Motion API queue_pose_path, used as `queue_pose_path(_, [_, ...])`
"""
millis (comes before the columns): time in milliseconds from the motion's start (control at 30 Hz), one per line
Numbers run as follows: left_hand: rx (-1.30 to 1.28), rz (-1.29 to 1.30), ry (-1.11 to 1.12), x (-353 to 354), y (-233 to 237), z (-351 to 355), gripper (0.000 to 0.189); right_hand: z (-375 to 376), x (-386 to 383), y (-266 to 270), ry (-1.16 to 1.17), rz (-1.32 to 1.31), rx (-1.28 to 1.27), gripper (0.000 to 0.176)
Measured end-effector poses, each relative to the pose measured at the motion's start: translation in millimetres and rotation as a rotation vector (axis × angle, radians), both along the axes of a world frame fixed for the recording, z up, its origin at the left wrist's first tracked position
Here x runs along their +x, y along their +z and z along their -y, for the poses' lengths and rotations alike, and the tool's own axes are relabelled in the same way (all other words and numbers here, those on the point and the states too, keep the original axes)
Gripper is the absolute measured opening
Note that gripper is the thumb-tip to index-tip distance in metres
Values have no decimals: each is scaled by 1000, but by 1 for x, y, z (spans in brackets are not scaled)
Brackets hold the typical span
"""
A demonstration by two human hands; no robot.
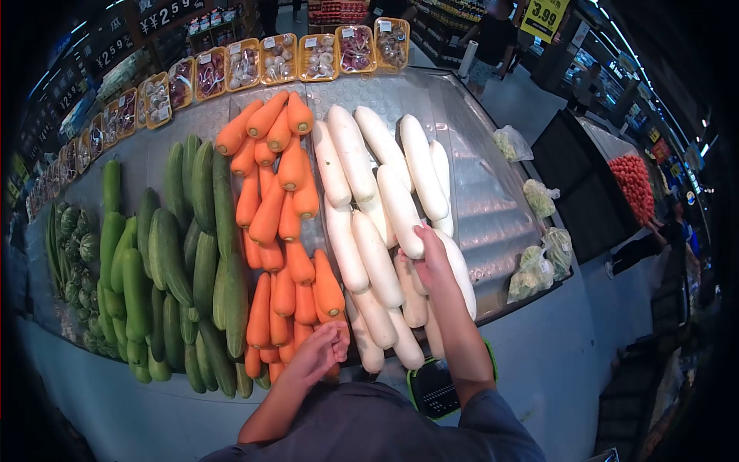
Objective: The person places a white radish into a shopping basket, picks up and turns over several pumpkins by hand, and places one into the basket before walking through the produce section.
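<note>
Supermarket interior, dim at edges. Beyond grip point(425, 252): stocked shelves point(440, 31), yellow price sign point(543, 17). Far left of grip: dark price boards point(171, 11), white figures. Right of grip: black-sided stand point(579, 185), grey floor point(550, 354), bright strip lights point(625, 50) higher up.

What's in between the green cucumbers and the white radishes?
Orange carrots lie between the cucumbers and the white radishes, as the head view shows.

- You're in a shop, produce section.
- Loose carrots point(271, 211) and cucumbers point(168, 256) heaped on a metal surface point(485, 208).
- Labelled, wrapped trays point(278, 59) along your far edge.
- Yellow price sign point(543, 17), "3.99", overhead.
</note>
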State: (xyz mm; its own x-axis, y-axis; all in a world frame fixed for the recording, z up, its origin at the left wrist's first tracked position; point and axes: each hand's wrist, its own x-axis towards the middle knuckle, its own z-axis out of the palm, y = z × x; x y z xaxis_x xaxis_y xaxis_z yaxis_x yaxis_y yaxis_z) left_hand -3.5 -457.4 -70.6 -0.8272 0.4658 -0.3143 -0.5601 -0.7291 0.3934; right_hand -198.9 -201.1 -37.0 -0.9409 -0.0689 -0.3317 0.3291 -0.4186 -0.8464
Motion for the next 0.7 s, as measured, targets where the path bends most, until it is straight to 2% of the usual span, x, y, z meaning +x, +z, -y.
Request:
queue_pose_path(33, [-6, -5, 3, -1, 2, 1, 27, -6, 0, -3, 3, -5, -6, 58])
queue_pose_path(133, [-147, -148, -64, -4, 12, 2, 34, -13, 12, -2, 41, 117, -502, 49])
queue_pose_path(167, [-150, -151, -62, -7, 19, 2, 34, -14, 24, 3, 44, 115, -506, 49])
queue_pose_path(233, [-472, -310, -123, -22, 42, -1, 43, -21, 55, 10, 152, 1, -679, 52])
queue_pose_path(267, [-486, -442, -111, -33, 45, -3, 50, -23, 74, 20, 133, -23, -639, 60])
queue_pose_path(300, [-497, -562, -100, -43, 47, -5, 59, -27, 90, 30, 122, 5, -640, 60])
queue_pose_path(367, [-440, -651, -8, -60, 68, -15, 89, -33, 122, 48, 276, -180, -366, 72])
queue_pose_path(400, [-390, -645, 19, -65, 77, -19, 100, -32, 136, 58, 255, -203, -214, 83])
queue_pose_path(433, [-344, -646, 47, -70, 87, -21, 112, -40, 148, 59, 331, -210, -138, 86])
queue_pose_path(500, [-233, -612, 41, -68, 103, -22, 122, -41, 170, 68, 369, -266, 163, 86])
queue_pose_path(533, [-132, -609, 101, -63, 100, -21, 106, -40, 173, 71, 362, -253, 147, 86])
queue_pose_path(567, [-143, -594, 89, -58, 94, -18, 106, -39, 176, 74, 400, -507, 397, 84])
queue_pose_path(600, [-214, -542, 98, -54, 88, -15, 96, -38, 180, 74, 428, -763, 655, 82])
queue_pose_path(633, [-281, -499, 108, -52, 83, -13, 85, -35, 183, 73, 416, -759, 650, 82])
queue_pose_path(667, [-208, -530, 173, -47, 81, -16, 68, -32, 187, 72, 354, -722, 561, 78])
queue_pose_path(700, [-203, -528, 161, -42, 79, -16, 68, -29, 191, 74, 294, -685, 479, 74])
